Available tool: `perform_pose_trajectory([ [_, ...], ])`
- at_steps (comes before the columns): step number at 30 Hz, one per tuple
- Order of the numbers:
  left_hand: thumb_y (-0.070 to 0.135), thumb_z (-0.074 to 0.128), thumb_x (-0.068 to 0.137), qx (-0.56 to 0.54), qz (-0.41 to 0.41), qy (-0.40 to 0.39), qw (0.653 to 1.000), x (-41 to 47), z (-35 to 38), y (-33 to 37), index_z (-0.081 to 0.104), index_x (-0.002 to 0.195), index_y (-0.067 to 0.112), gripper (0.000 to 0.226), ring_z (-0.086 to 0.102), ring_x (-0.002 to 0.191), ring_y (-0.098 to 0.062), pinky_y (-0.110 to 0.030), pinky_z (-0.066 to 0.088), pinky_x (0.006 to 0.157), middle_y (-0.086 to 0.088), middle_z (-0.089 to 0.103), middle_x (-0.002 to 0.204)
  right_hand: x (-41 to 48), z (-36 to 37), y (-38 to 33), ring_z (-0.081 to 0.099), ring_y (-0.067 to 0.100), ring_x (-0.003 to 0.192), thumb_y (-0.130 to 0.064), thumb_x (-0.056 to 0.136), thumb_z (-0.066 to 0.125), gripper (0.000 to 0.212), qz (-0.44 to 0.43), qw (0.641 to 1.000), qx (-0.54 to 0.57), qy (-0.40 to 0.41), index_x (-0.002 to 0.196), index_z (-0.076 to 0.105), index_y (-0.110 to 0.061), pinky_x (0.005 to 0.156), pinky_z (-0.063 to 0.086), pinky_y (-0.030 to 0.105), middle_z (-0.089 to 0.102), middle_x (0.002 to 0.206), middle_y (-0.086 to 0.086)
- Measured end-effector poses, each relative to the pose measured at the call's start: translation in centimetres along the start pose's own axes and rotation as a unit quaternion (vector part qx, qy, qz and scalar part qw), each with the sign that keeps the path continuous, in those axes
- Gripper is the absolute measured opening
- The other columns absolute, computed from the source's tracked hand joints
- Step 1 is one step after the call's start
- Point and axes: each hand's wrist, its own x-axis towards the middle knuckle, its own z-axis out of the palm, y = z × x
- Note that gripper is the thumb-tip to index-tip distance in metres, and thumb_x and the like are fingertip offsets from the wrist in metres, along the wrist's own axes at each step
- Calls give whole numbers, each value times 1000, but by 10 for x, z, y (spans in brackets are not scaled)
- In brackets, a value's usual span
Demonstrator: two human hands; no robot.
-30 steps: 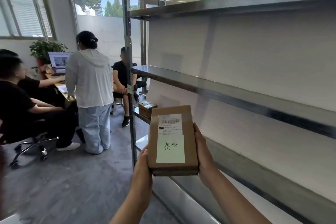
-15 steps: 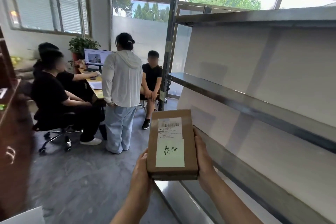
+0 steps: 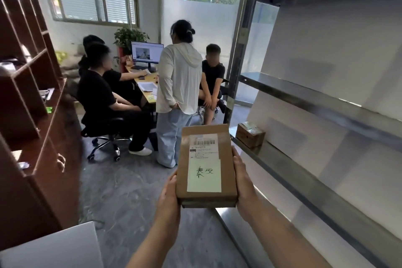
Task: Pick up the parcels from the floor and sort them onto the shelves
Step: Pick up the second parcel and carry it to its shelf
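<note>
A flat brown cardboard parcel (image 3: 205, 165) with a barcode label and a pale handwritten note is held up in front of me, label facing me. My left hand (image 3: 168, 200) grips its lower left edge and my right hand (image 3: 242, 183) grips its right edge. The metal shelf unit (image 3: 304, 98) stands to the right. A second small cardboard parcel (image 3: 250, 135) sits at the far end of a lower shelf (image 3: 282, 172), behind and right of the held parcel.
Several people are gathered at a desk with a monitor (image 3: 147, 52) straight ahead; one stands in a white hoodie (image 3: 179, 78). A dark wooden cabinet (image 3: 28, 104) lines the left side. A white board (image 3: 52, 248) lies at bottom left. Grey floor (image 3: 121, 191) lies between.
My view has swung left, bringing the wooden cabinet into sight and shifting the shelf unit right. Both hands keep the same hold on the parcel.
</note>
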Motion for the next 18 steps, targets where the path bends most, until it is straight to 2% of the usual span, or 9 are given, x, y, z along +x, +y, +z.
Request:
perform_pose_trajectory([
  [3, 50, 42, 97, 7, 4, 29, 1000, 13, -17, 6, 68, 123, 38, 39, 72, 110, -14, -36, 49, 87, 2, 78, 118, 17, 18, 9, 72, 29, 111, -38, 110, 28, 38, -11, 1000, 5, -24, 129, 60, -31, 92, 61, 46, 72, 124, 14],
  [6, 53, 42, 95, 17, 7, 51, 999, 24, -27, 11, 68, 123, 39, 40, 72, 108, -12, -36, 49, 87, 2, 78, 117, 36, 29, 16, 72, 27, 111, -41, 108, 31, 36, 0, 999, 11, -34, 123, 64, -46, 93, 60, 46, 73, 123, 8],
  [9, 45, 39, 104, 28, 16, 71, 997, 37, -29, 14, 67, 127, 34, 38, 71, 111, -15, -36, 49, 88, 1, 77, 119, 57, 32, 23, 70, 28, 115, -45, 108, 33, 35, 15, 999, 15, -50, 127, 62, -49, 95, 58, 48, 71, 127, 7],
  [11, 37, 36, 108, 30, 18, 85, 996, 48, -27, 16, 65, 131, 29, 38, 71, 113, -16, -36, 49, 89, -1, 77, 120, 73, 33, 25, 72, 29, 112, -43, 109, 33, 36, 14, 997, 22, -66, 117, 67, -50, 88, 61, 44, 74, 120, 6],
  [12, 35, 35, 109, 31, 20, 92, 995, 53, -26, 17, 64, 132, 27, 38, 71, 113, -15, -36, 50, 89, -1, 77, 120, 82, 33, 25, 71, 29, 113, -43, 109, 34, 35, 15, 998, 22, -64, 117, 68, -49, 90, 61, 45, 73, 123, 7],
  [15, 35, 34, 109, 42, 25, 107, 993, 67, -18, 19, 62, 134, 27, 39, 70, 115, -16, -40, 51, 95, -1, 76, 122, 108, 30, 26, 64, 26, 124, -46, 107, 38, 36, 24, 997, 24, -64, 137, 56, -45, 105, 52, 51, 57, 144, 7],
  [18, 34, 33, 110, 43, 31, 119, 991, 83, -7, 21, 61, 135, 25, 39, 70, 116, -18, -38, 51, 94, -2, 76, 121, 129, 23, 20, 59, 25, 129, -52, 104, 40, 33, 25, 996, 25, -80, 134, 55, -51, 109, 48, 52, 52, 149, 5],
])
